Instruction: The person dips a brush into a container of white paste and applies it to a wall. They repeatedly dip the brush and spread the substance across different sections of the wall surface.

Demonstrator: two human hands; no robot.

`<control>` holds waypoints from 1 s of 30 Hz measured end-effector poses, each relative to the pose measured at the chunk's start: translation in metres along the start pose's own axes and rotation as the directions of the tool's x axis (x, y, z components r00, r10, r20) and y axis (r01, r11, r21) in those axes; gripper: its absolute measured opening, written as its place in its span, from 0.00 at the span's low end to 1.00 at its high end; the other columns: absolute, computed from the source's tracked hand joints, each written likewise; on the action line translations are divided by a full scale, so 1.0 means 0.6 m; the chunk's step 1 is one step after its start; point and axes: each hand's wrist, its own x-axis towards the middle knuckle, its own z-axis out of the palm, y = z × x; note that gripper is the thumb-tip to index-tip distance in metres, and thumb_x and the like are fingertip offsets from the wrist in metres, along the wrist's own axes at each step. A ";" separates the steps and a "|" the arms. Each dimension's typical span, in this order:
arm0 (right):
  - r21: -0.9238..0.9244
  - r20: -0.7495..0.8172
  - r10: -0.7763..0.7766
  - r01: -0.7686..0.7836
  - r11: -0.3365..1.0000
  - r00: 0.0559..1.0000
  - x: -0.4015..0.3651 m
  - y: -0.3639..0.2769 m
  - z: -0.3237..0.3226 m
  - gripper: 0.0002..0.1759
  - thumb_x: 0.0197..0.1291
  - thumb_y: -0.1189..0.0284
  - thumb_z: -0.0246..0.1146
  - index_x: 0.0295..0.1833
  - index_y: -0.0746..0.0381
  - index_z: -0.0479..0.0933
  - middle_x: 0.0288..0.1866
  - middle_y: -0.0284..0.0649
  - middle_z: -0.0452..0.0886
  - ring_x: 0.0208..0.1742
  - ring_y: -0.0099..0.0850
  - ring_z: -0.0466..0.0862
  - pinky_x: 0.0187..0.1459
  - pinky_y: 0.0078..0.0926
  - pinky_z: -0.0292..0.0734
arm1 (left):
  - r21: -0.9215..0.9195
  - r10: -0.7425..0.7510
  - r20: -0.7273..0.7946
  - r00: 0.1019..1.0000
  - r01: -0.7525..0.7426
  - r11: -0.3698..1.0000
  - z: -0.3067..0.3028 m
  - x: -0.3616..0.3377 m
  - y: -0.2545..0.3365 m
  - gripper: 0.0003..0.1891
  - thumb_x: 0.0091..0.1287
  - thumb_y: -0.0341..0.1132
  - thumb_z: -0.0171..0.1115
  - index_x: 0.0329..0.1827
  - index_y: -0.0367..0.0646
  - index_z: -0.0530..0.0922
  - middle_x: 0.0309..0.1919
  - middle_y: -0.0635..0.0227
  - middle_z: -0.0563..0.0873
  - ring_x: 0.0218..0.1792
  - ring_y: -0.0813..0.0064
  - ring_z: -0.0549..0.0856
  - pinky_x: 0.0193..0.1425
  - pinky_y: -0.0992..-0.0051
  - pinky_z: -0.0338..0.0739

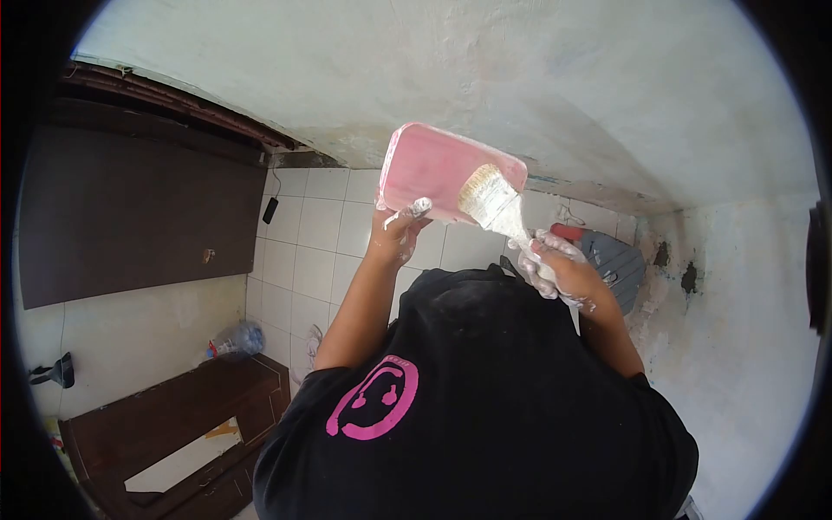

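Observation:
My left hand, smeared with white paint, grips the lower left edge of a pink rectangular tray and holds it up in front of me. My right hand, also paint-stained, is closed around the handle of a wide paintbrush. The brush's pale bristles rest against the tray's right side. Below both hands is my black shirt with a pink logo.
A rough white wall rises ahead and to the right. The floor is white tile. A dark wooden door lies left, a dark wooden frame lower left, a plastic bottle near it. Grey-and-red item sits by the wall.

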 end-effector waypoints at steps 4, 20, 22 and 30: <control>-0.212 -0.109 -0.014 -0.010 0.977 0.994 0.027 0.001 -0.014 0.17 0.70 0.61 0.49 0.47 0.64 0.75 0.22 0.29 0.72 0.17 0.17 0.67 0.19 0.16 0.61 | 0.049 -0.035 -0.049 0.998 0.037 0.998 -0.012 -0.001 -0.003 0.33 0.55 0.27 0.66 0.61 0.45 0.57 0.54 0.59 0.74 0.54 0.64 0.79 0.56 0.60 0.77; -0.748 -0.036 0.002 -0.029 0.663 0.999 0.041 -0.084 -0.006 0.15 0.65 0.65 0.50 0.44 0.66 0.75 0.22 0.33 0.76 0.26 0.25 0.73 0.33 0.27 0.69 | 0.198 0.059 -0.081 0.995 -0.042 0.979 -0.024 0.000 -0.009 0.33 0.51 0.29 0.70 0.55 0.40 0.57 0.49 0.59 0.71 0.48 0.72 0.76 0.47 0.72 0.78; -0.775 -0.114 0.073 -0.134 0.617 0.991 0.044 -0.093 0.000 0.16 0.65 0.64 0.50 0.45 0.66 0.75 0.22 0.33 0.76 0.26 0.25 0.73 0.33 0.28 0.70 | 0.241 0.109 -0.053 0.993 -0.094 0.966 -0.034 0.003 -0.010 0.34 0.51 0.29 0.71 0.54 0.39 0.56 0.49 0.59 0.71 0.49 0.71 0.76 0.50 0.71 0.77; -0.782 -0.094 0.100 -0.135 0.609 0.991 0.084 -0.067 -0.011 0.21 0.67 0.66 0.49 0.59 0.68 0.69 0.22 0.33 0.75 0.24 0.23 0.72 0.30 0.26 0.69 | 0.458 0.161 0.044 0.986 -0.163 0.874 -0.036 0.003 -0.029 0.37 0.51 0.33 0.74 0.55 0.35 0.56 0.50 0.57 0.73 0.52 0.71 0.75 0.57 0.70 0.72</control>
